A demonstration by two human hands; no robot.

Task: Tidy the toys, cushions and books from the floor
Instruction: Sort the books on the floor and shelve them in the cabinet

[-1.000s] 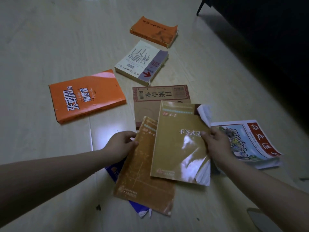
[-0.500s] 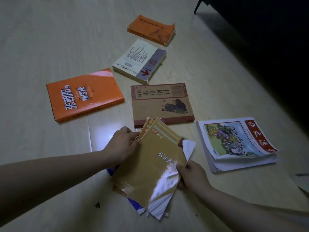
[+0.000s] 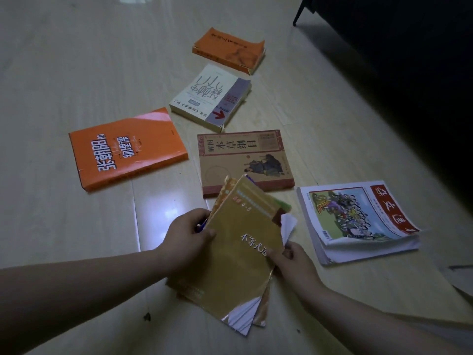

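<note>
Pale wood floor w/ five loose books lying flat, spread out ahead of me. Closest to me, a gold stack of thin books: my L hand grips its left edge, R hand pinches its right edge.

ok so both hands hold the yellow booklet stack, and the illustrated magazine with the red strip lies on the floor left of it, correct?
Not quite. The illustrated magazine lies to the right of the yellow booklet stack, not the left, as the head view shows. The rest holds: the left hand and the right hand both hold the stack.
</note>
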